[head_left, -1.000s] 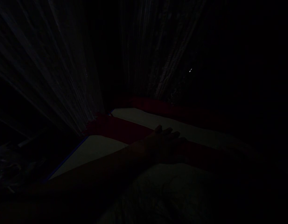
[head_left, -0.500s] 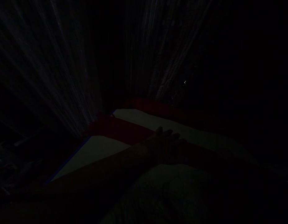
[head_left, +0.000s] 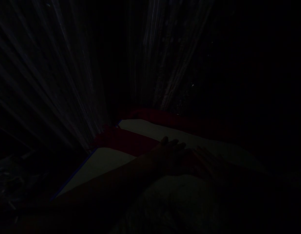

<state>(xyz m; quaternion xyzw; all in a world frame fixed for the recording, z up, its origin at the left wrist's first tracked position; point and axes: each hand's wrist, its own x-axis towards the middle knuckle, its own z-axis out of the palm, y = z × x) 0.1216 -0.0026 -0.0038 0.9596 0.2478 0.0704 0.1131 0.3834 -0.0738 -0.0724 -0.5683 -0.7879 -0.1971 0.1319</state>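
The picture is very dark. My left hand reaches in from the lower left and lies flat, fingers outstretched, on a strip of red cloth. Beside it, coming from the right, my right hand also rests with fingers extended over the same strip; its fingertips are close to the left hand's, and I cannot tell whether they touch. Beneath the red strip is a pale flat surface with a blue edge on the left. The strip's left end looks ragged. Most of the right forearm is lost in shadow.
Long, pale, thread-like strands rise at the left, and more strands stand at the back. Another red cloth band runs along the pale surface's far edge. A dim, tangled pile sits at the lower left.
My right hand has come into sight from the dark right side, over the red cloth beside my left hand. The left hand has barely shifted; the whole view has moved slightly.
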